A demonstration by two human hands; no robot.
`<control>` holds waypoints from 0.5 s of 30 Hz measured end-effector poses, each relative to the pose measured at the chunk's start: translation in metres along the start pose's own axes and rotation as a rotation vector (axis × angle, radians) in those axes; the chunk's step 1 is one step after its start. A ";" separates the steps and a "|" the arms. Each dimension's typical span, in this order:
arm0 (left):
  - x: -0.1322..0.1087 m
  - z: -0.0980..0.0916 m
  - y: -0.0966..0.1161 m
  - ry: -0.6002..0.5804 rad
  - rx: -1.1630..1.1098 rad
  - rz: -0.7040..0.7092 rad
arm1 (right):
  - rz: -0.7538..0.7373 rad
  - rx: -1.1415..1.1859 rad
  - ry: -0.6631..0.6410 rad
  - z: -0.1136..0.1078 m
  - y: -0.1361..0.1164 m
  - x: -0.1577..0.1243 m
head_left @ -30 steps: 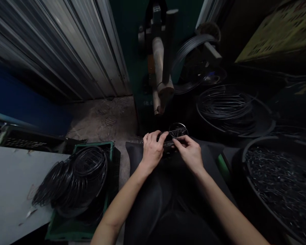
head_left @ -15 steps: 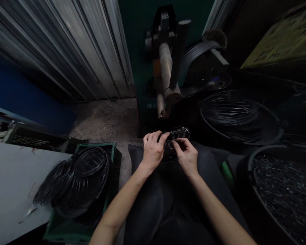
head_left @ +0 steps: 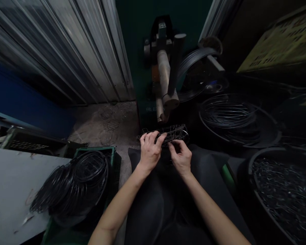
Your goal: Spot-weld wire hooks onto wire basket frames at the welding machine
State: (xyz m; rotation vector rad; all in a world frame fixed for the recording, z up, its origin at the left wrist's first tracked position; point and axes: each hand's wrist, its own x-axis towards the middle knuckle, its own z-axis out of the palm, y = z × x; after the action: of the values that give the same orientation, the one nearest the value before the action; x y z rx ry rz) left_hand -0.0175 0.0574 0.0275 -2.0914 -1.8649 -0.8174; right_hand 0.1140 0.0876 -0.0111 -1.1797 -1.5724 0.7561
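Note:
A long dark wire cage [head_left: 169, 133] made of rings lies across my knees, just under the machine. My left hand [head_left: 150, 151] grips its left half with the fingers curled over the top wires. My right hand [head_left: 180, 157] pinches the wires on its underside near the middle. The round end ring of the wire cage shows at the right. A dark apron [head_left: 163, 197] covers my lap below both hands.
A machine with a pale roller [head_left: 165, 81] stands straight ahead. A green crate [head_left: 97, 160] stacked with black wire rings [head_left: 73, 183] sits at the left, by a grey board [head_left: 7, 190]. Wire coils [head_left: 226, 114] and a black tub of small metal pieces [head_left: 285, 190] lie right.
The wire cage has been turned and lifted: only its end ring showed before, and its long side now faces me. My right hand has shifted left, under it.

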 end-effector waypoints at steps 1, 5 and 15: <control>0.000 0.001 -0.001 0.004 0.002 0.000 | 0.001 -0.005 0.006 0.001 -0.001 0.001; 0.001 0.002 -0.004 0.015 0.011 0.014 | -0.025 -0.017 -0.003 0.001 -0.003 0.005; 0.004 0.008 -0.013 0.022 0.045 0.054 | -0.093 -0.024 -0.043 0.002 0.002 0.014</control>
State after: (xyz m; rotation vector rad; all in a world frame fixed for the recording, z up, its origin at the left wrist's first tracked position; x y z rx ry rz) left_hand -0.0281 0.0674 0.0208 -2.0873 -1.7910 -0.7760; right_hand 0.1120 0.1014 -0.0090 -1.1061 -1.6644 0.7081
